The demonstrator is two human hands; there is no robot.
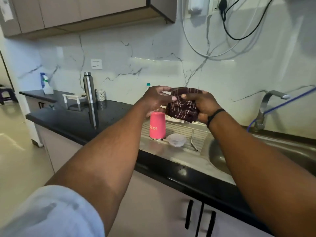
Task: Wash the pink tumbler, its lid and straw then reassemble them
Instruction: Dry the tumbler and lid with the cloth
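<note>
The pink tumbler (157,126) stands upside down on the steel drainboard (181,156). Its clear lid (176,139) lies just to the right of it, and the metal straw (193,141) lies on the ridges beyond the lid. Above them both my hands hold a dark maroon cloth with pale lines (183,106). My left hand (154,100) pinches its upper left edge. My right hand (202,104) grips the bunched right side, thumb on the front. Neither hand touches the tumbler.
A sink bowl (256,156) and a curved tap (268,106) with a blue hose are at the right. A steel bottle (89,88), a patterned cup (100,95) and a white rack (73,98) stand on the black counter (71,120). A spray bottle (45,83) sits far left.
</note>
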